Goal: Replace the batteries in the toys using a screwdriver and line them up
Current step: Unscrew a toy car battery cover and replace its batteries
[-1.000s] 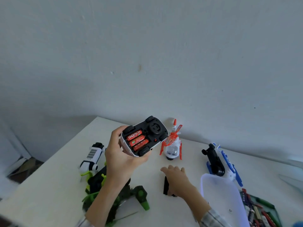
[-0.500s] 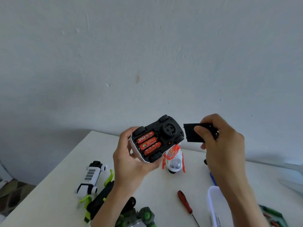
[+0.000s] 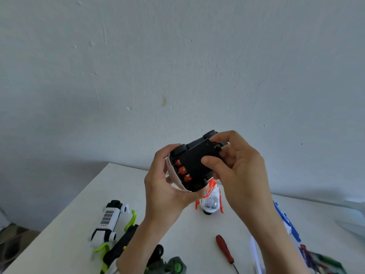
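My left hand (image 3: 164, 186) grips a toy car (image 3: 178, 154) upside down above the table, its black underside facing me. Red batteries (image 3: 182, 171) show at the left end of its compartment. My right hand (image 3: 235, 167) pinches the black battery cover (image 3: 194, 161) and lays it over most of the compartment. A red-handled screwdriver (image 3: 225, 249) lies on the white table (image 3: 65, 224) below my right forearm.
A white and orange helicopter toy (image 3: 211, 200) stands under the hands. A white toy with green parts (image 3: 107, 222) and a black and green toy (image 3: 126, 246) lie at the left. A blue and white toy (image 3: 287, 222) and a box of batteries (image 3: 320, 260) are at the right.
My right hand picked the black cover up from the table, lifted it, and brought it onto the toy car's battery compartment. The batteries are now mostly covered.
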Demonstrator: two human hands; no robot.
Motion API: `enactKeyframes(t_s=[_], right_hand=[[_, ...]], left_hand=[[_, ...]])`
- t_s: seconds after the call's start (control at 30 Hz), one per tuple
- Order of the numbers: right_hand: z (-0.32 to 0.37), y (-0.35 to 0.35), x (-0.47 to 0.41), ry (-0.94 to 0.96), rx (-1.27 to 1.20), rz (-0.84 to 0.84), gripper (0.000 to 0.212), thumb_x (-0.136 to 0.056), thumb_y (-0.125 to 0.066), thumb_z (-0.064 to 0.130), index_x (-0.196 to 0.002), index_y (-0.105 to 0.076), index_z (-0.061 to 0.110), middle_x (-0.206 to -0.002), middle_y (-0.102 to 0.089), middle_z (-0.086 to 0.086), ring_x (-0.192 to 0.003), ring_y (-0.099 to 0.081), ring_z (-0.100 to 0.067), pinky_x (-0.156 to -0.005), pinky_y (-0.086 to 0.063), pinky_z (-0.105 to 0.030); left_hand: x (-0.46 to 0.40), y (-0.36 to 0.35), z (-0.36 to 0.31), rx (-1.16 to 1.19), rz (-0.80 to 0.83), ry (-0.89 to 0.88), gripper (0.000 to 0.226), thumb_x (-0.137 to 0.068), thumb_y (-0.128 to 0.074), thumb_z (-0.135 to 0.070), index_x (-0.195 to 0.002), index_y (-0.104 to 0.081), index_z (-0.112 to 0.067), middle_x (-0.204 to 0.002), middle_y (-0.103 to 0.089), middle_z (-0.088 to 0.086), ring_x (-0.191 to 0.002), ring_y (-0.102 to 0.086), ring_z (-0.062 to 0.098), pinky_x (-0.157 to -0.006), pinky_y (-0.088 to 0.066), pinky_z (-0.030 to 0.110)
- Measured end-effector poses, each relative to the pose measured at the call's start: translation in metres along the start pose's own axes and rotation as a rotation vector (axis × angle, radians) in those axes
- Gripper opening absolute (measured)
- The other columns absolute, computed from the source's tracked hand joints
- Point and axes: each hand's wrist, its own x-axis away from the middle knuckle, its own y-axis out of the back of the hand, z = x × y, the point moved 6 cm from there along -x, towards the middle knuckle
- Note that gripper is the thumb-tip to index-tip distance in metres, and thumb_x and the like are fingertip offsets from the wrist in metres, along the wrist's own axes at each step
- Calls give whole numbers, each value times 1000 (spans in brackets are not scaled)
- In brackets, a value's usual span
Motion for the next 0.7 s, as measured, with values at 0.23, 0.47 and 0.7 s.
enactKeyframes(t_s=[0.23,0.47,0.7], right_hand=[[-3,-6,1,-61,2,4,35,-80,-70,2,-89,-56,33,-79,-65,-1,-45,-57,-5,-49,-45,-11],[-10,-6,0,-59,-24,-3,32,-79,-71,3,-91,-59,30,-55,-62,6,-42,-53,-3,-48,-43,-9],[-21,-13,3,-49,12,-40,37,-78,-72,8,-86,-57,41,-75,-63,-7,-57,-58,-4,-58,-47,-10]], left_hand=[[-1,2,0,-15,4,-42,79,-53,-89,-23,-122,-51,-20,-116,-60,-12,-107,-63,20,-72,-58,32],[-2,-1,0,-12,10,-49,80,-53,-90,-20,-122,-51,-18,-116,-60,-13,-107,-63,21,-71,-59,35],[3,2,4,-29,-18,-23,80,-51,-88,-29,-121,-52,-21,-114,-61,-15,-104,-64,15,-69,-57,26]])
